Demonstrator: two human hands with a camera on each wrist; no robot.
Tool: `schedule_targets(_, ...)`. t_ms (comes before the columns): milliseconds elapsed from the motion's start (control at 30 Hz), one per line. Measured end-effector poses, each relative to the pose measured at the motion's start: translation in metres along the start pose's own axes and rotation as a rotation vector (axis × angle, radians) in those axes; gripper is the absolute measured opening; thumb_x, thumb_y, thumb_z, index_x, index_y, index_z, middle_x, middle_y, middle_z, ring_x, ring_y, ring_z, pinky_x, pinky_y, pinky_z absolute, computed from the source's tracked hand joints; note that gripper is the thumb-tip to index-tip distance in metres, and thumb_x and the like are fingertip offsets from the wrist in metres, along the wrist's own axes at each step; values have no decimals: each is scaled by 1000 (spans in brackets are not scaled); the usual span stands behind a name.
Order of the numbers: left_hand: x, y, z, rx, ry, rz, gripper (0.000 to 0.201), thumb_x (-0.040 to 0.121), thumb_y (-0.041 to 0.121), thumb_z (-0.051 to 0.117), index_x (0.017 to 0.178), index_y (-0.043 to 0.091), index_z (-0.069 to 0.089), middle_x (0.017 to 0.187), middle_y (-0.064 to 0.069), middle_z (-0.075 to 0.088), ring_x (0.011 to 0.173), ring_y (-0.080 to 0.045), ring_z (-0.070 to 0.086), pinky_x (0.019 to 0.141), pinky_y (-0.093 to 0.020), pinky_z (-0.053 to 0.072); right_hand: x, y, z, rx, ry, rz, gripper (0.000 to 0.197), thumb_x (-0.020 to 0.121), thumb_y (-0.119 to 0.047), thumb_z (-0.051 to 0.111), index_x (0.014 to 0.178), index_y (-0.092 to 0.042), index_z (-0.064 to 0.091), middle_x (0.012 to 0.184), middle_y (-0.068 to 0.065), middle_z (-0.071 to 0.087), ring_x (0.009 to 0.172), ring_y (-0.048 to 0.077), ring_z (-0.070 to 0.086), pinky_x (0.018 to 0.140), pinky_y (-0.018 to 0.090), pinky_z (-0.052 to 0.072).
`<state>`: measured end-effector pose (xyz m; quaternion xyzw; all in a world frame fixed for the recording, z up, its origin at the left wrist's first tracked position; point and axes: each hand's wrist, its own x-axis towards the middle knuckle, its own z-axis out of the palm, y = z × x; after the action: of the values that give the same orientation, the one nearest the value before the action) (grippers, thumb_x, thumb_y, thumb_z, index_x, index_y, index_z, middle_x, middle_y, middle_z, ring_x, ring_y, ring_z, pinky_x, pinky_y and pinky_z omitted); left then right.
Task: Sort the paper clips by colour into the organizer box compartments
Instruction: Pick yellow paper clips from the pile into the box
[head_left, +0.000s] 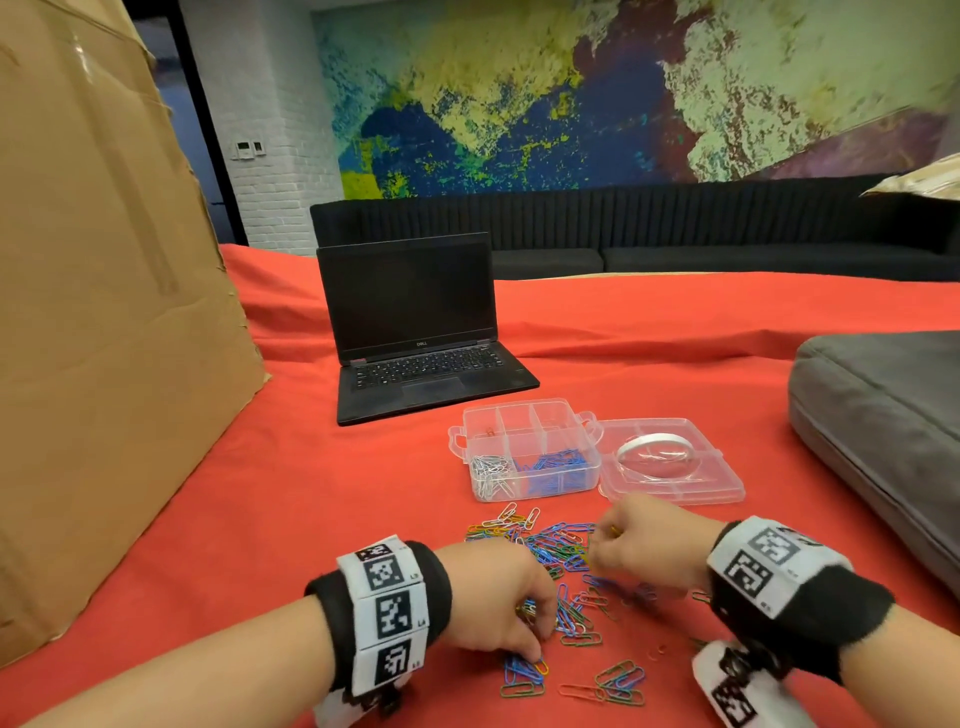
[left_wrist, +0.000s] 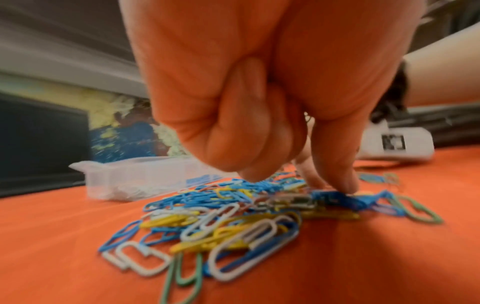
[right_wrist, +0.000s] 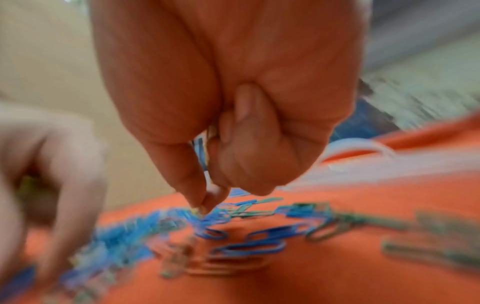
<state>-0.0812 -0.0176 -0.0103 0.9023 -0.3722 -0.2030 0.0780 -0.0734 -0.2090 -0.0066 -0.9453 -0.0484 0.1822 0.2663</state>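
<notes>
A loose pile of mixed-colour paper clips (head_left: 558, 545) lies on the red cloth in front of the clear organizer box (head_left: 530, 415). Its front compartments hold white clips (head_left: 488, 474) and blue clips (head_left: 557, 466); one reddish clip sits in a back compartment. My left hand (head_left: 530, 647) is curled over the near clips, thumb tip pressing on blue ones (left_wrist: 327, 195), with yellow clips showing inside its curled fingers. My right hand (head_left: 597, 553) reaches into the pile's right side, thumb and forefinger (right_wrist: 203, 206) pinching a small yellowish clip; this view is blurred.
The box's open lid (head_left: 717, 483) lies to its right with a clear ring on it. An open black laptop (head_left: 415, 332) stands behind the box. A large cardboard box (head_left: 104, 312) fills the left, and a grey cushion (head_left: 883, 431) lies at right.
</notes>
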Motion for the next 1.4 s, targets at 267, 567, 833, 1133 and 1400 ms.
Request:
schedule_targets(267,-3,-22,-10,-119,81,-87,11,86,20,64,90,10,68,63,11,52,52,2,47,54,-13,35,-19,13,-10,1449,-350,94,17,71,-15,32,62,-10,45,61,5,33,39,10,22,36,9,13)
schedule_targets(567,-21,-39,-12,-78,97,-211,13,86,21,65,92,12,71,72,0,59,64,-12,50,62,-22,40,-19,-8,9,1109,-416,188,39,92,-31,39,87,-3,64,73,12,62,40,14,47,30,15,32)
schedule_targets(833,-37,-37,-13,-241,127,-113,10,85,20,68,93,15,71,53,12,52,47,1,43,52,-12,33,-23,-18,16,922,-370,198,29,94,-34,45,73,-16,53,57,0,45,40,10,35,32,14,27)
schedule_targets(1133,-38,-17,-2,90,80,-116,20,81,32,71,97,21,71,72,2,54,65,-8,41,58,-21,27,-33,-46,41,-265,-25,-236,9,82,-29,65,86,-23,70,70,-8,59,74,9,52,65,19,38)
schedule_targets(1400,-40,-13,-2,216,77,-89,17,86,32,63,98,23,70,71,2,56,69,-14,43,64,-26,35,-28,-44,51,-476,96,-266,15,82,-24,54,87,-19,67,91,4,69,92,26,64,67,24,40)
